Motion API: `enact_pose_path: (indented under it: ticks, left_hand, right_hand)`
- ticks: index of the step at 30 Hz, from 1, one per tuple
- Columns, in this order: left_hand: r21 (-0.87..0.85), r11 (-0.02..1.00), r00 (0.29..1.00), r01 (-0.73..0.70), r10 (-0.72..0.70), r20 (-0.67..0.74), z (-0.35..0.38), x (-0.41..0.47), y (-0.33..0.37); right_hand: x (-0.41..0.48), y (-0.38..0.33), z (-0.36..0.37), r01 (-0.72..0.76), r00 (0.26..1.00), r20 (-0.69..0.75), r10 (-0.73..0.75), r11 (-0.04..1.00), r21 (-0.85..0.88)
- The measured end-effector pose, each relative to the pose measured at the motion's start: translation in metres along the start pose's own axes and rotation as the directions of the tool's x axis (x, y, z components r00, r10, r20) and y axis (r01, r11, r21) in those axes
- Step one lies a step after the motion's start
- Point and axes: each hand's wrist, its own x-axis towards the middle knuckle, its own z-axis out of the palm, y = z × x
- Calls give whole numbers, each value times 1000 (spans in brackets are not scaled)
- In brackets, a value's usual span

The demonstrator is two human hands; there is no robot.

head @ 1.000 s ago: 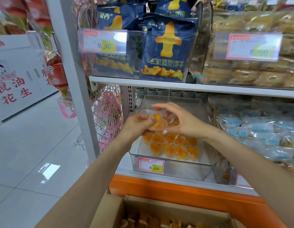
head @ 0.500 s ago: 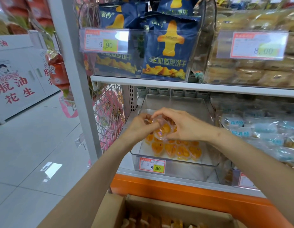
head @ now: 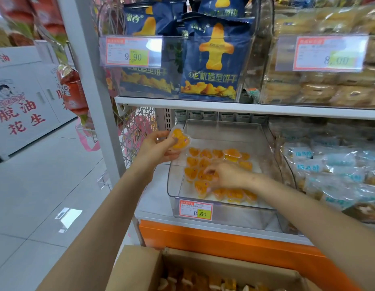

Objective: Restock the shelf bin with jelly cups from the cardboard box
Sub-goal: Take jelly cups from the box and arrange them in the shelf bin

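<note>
A clear plastic shelf bin (head: 264, 139) stands on the lower shelf with several orange jelly cups (head: 205, 157) lying on its floor. My left hand (head: 157, 149) holds one orange heart-shaped jelly cup (head: 179, 139) upright above the bin's left rim. My right hand (head: 226, 175) reaches down inside the bin, fingers bent on the cups near the front; whether it grips one I cannot tell. The cardboard box (head: 203, 267) sits open at the bottom of the view with more cups inside.
An upper shelf (head: 245, 107) overhangs the bin, carrying blue biscuit bags (head: 211, 59) and wrapped cakes (head: 329, 87). Pale blue packets (head: 329, 166) fill the bin to the right. A grey shelf upright (head: 92, 80) stands left, with tiled floor (head: 35, 196) beyond.
The hands were together over the bin with one cup between them. Now they have parted: the left hand moved up and left with the cup, the right dropped into the bin.
</note>
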Motion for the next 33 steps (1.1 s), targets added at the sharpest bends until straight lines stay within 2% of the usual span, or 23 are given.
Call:
enact_pose_path:
  ticks: [3,5,9,14,17,19,21,25,28,30,33]
  left_hand:
    - [9,1000,1000,-3,2,2,2,-1,-1]
    - [7,1000,1000,-5,5,-4,2,-1,-2]
    - [-1,1000,1000,19,-19,-1,2,0,-4]
    - [-9,1000,1000,26,-26,16,4,-1,-4]
    - [-7,1000,1000,16,-16,18,5,0,-4]
    - [-4,1000,1000,13,-13,15,5,0,-4]
    - [-4,1000,1000,14,-14,19,6,0,-3]
    - [2,1000,999,8,-8,33,6,0,-2]
    - [-15,1000,999,15,-14,31,6,0,-3]
    - [-13,1000,999,20,-19,32,6,1,-3]
    - [-4,1000,999,18,-18,44,7,0,-4]
  right_hand:
    - [7,-9,17,-45,998,41,52,986,-158]
    - [11,-14,20,-63,997,27,68,984,-164]
    - [13,-15,21,-43,997,55,48,994,-98]
    - [14,-9,21,123,976,182,-119,992,-13]
    - [13,-6,13,74,988,123,-88,991,114]
    - [13,-10,13,42,997,65,-43,999,17]
    - [12,-15,20,70,995,80,-61,991,-115]
    - [11,-19,18,189,978,101,-182,980,-61]
    - [12,-20,14,121,992,23,-122,993,3]
    - [14,-24,18,56,998,2,-56,993,-108]
    - [16,-30,32,69,997,-10,-74,964,-257]
